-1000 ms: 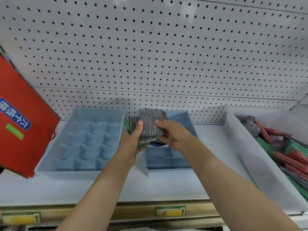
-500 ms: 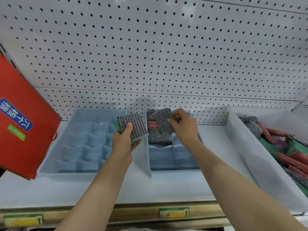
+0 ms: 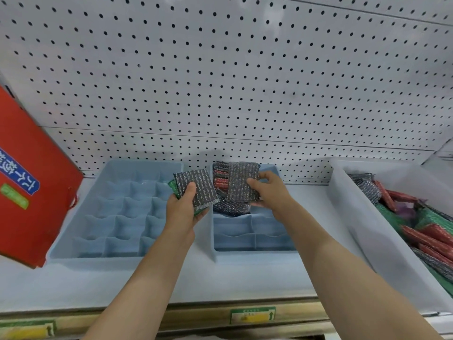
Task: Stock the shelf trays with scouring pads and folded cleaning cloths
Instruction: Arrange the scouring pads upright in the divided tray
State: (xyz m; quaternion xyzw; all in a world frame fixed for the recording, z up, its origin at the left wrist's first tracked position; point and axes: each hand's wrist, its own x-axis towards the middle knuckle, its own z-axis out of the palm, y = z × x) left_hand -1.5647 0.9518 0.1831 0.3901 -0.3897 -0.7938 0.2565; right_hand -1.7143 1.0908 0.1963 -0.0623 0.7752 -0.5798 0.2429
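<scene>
My left hand (image 3: 182, 212) grips a small stack of scouring pads (image 3: 197, 186), a dark silver-flecked one on top and a green edge showing underneath, held between the two blue trays. My right hand (image 3: 268, 190) pinches a single grey scouring pad (image 3: 241, 181) upright over the back compartments of the right blue tray (image 3: 255, 238). Red and dark pads (image 3: 220, 184) stand in that tray's back row behind the held pad. The left blue tray (image 3: 110, 212) has several empty compartments.
A white bin (image 3: 362, 217) at the right holds several red, green and silver pads (image 3: 421, 231). A red bag (image 3: 29, 192) leans at the left. White pegboard (image 3: 220, 82) backs the shelf. Price tags (image 3: 252, 315) run along the shelf's front edge.
My hands have separated; the right one took one grey pad off the stack and carried it to the right tray's back row. The left hand keeps the remaining stack.
</scene>
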